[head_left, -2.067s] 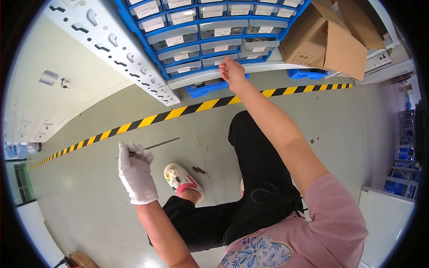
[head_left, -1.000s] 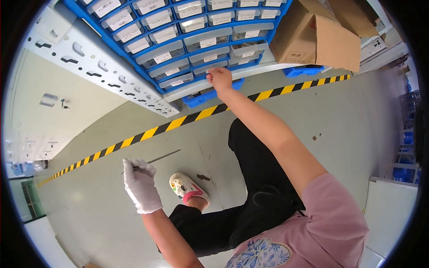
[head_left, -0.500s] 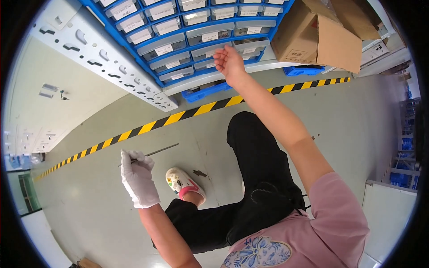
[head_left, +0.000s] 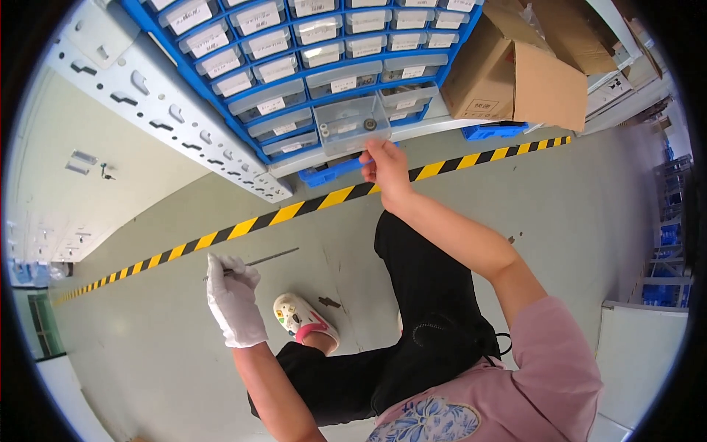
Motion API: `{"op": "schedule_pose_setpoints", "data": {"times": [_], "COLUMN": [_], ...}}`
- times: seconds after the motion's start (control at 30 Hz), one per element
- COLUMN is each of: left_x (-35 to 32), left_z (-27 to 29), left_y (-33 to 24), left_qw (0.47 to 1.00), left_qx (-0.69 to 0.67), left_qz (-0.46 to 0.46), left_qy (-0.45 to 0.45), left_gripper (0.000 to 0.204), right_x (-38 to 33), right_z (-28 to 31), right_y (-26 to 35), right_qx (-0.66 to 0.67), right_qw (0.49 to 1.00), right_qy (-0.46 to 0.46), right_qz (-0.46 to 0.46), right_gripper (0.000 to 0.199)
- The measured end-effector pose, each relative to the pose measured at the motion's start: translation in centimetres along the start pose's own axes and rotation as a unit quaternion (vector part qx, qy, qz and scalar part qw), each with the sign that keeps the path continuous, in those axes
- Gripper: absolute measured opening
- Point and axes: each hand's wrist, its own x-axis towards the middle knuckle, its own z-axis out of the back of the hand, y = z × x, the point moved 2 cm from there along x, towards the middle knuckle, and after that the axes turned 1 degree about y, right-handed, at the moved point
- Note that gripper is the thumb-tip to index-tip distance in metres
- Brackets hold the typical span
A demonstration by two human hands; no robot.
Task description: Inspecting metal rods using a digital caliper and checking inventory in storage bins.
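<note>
My left hand [head_left: 234, 298], in a white glove, is closed around a thin dark metal rod [head_left: 272, 257] whose free end points right. My bare right hand [head_left: 387, 169] grips the front edge of a clear plastic drawer [head_left: 341, 138], which stands pulled out of a blue parts cabinet [head_left: 309, 96]. A dark ring-shaped part [head_left: 370, 124] lies in the right of this drawer, and small white pieces sit at its left side. The drawer to its right [head_left: 406, 98] also stands slightly out.
An open cardboard box [head_left: 482, 74] stands right of the cabinet. A white perforated metal post [head_left: 169, 96] rises at its left. Blue plastic trays [head_left: 492, 132] lie under the shelf. Yellow-black tape [head_left: 287, 212] crosses the grey floor. White cupboards [head_left: 110, 169] stand at the left.
My right hand has drawn the clear drawer out toward me, showing the parts inside. The left hand with the rod has shifted slightly right and down.
</note>
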Motion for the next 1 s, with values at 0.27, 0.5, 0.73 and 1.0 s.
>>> {"op": "schedule_pose_setpoints", "data": {"times": [0.27,0.5,0.73,1.0], "left_x": [0.4,1.6,2.6,3.4], "left_z": [0.3,1.1,0.7,0.3], "left_y": [-0.4,-0.2,-0.1,0.1], "left_qw": [0.999,1.0,0.999,0.998], "left_qx": [0.001,-0.011,0.008,0.047], "left_qz": [-0.003,-0.005,0.028,0.024], "left_qy": [-0.041,-0.025,-0.039,-0.025], "left_gripper": [0.027,0.027,0.027,0.028], "right_x": [1.1,5.6,6.4,7.5], "right_z": [1.4,-4.0,-7.0,-7.8], "right_y": [7.1,9.9,7.0,6.9], "right_qx": [-0.297,-0.739,-0.752,-0.781], "right_qw": [0.923,0.57,0.541,0.424], "right_qy": [0.136,0.246,0.292,0.364], "right_qz": [0.203,0.263,0.238,0.28], "right_gripper": [0.012,0.01,0.011,0.017]}}
